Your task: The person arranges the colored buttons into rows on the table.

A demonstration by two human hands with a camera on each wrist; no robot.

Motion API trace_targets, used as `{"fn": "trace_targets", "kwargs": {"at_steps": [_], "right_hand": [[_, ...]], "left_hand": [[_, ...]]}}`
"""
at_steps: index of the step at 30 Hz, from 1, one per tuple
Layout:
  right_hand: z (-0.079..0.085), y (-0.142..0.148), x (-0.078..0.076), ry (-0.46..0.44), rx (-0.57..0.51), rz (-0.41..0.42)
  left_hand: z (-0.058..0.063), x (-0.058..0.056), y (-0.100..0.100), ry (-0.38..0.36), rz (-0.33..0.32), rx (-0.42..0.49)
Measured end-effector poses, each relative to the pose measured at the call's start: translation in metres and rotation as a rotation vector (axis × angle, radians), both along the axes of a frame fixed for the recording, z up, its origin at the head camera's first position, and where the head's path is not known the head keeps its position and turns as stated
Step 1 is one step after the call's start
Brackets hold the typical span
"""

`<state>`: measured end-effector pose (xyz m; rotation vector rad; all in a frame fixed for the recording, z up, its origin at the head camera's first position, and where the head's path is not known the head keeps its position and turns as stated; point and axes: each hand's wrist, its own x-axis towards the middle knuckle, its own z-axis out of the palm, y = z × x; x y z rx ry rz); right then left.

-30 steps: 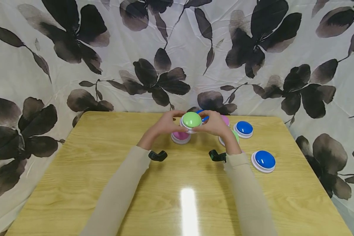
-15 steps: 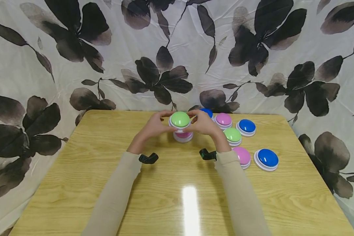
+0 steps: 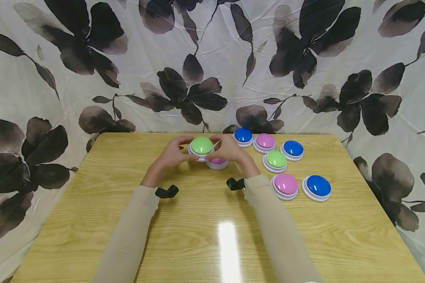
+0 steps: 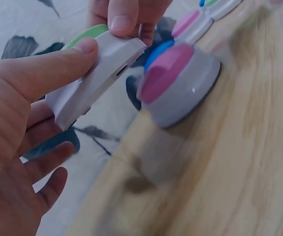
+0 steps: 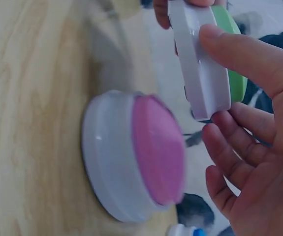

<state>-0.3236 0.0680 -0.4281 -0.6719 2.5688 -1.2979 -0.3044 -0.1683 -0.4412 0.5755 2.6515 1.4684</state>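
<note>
Green button [image 3: 201,146] being held above the table [image 3: 184,228]
Left hand [image 3: 173,152] and right hand [image 3: 230,149] are pinching its opposite sides; it is hanging at the far side, just left of a pink button [image 3: 217,162].

Floral cloth [image 3: 134,67] hangs behind a wooden table [image 3: 184,236].

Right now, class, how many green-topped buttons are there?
2. The held green button is between the left hand and right hand, above the table; the other green button sits on it, right of both hands.
</note>
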Motion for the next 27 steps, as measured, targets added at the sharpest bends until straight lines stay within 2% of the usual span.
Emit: {"fn": "trace_targets", "kwargs": {"at_steps": [6, 10, 11, 14, 17, 18, 20, 27], "right_hand": [[-0.009, -0.014, -0.004, -0.004, 0.014, 0.017], [-0.012, -0.020, -0.004, 0.017, 0.061, 0.027], [-0.013, -0.022, -0.004, 0.019, 0.074, 0.029], [-0.013, -0.025, -0.004, 0.031, 0.111, 0.039], [-0.015, -0.026, -0.004, 0.020, 0.108, 0.057], [-0.015, -0.027, -0.005, 0.021, 0.107, 0.062], [-0.016, -0.026, -0.005, 0.019, 0.100, 0.070], [-0.021, -0.023, -0.009, 0.042, 0.152, 0.041]], "left_hand": [[-0.010, 0.001, -0.013, -0.013, 0.020, -0.001], [-0.014, 0.003, -0.018, -0.013, 0.022, 0.015], [-0.011, 0.006, -0.018, -0.019, 0.019, 0.026], [-0.014, 0.007, -0.020, -0.025, 0.021, 0.046], [-0.020, 0.008, -0.023, -0.033, 0.030, 0.048], [-0.027, 0.005, -0.024, -0.027, 0.035, 0.045], [-0.031, 0.005, -0.025, -0.026, 0.038, 0.045], [-0.036, 0.003, -0.022, -0.027, 0.036, 0.039]]}}
